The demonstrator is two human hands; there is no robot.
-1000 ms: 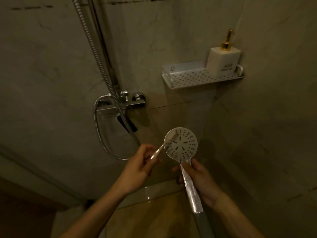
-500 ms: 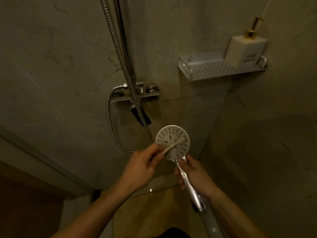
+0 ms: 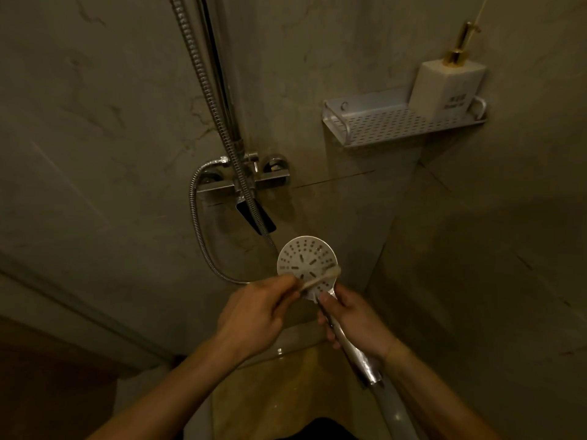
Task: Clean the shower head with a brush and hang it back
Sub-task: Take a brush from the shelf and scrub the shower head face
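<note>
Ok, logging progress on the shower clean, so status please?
Left hand pinches brush, bristles on shower head face. Right hand grips its handle. Not hung back yet. Nothing in the way.

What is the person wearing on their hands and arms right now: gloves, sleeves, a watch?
Nothing shows: the left hand and right hand are bare, without gloves or rings. Both forearms are uncovered to the frame edge, with no sleeve, watch or band in view.
</note>
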